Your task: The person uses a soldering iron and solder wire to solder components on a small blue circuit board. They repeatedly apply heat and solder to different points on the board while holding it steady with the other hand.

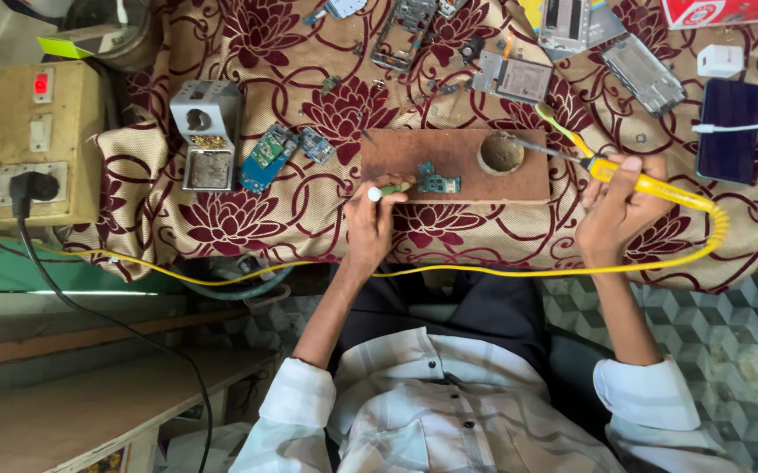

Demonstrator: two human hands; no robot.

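My left hand (368,223) grips a small green-tipped tool (388,190) whose end touches a little blue-green circuit board (436,182) lying on a brown wooden block (458,162). My right hand (614,206) holds a yellow soldering iron (633,178); its metal tip points left toward a round shallow tin (501,152) on the block's right end. The iron's yellow cord (519,271) loops around the right and trails left along the table's front edge.
A maroon floral cloth (344,105) covers the table. On it lie a metal stand (206,131), blue circuit boards (267,156), phone frames and parts at the back (642,74) and a dark phone (728,130) on charge. A switch box (24,144) with a black plug sits at the left.
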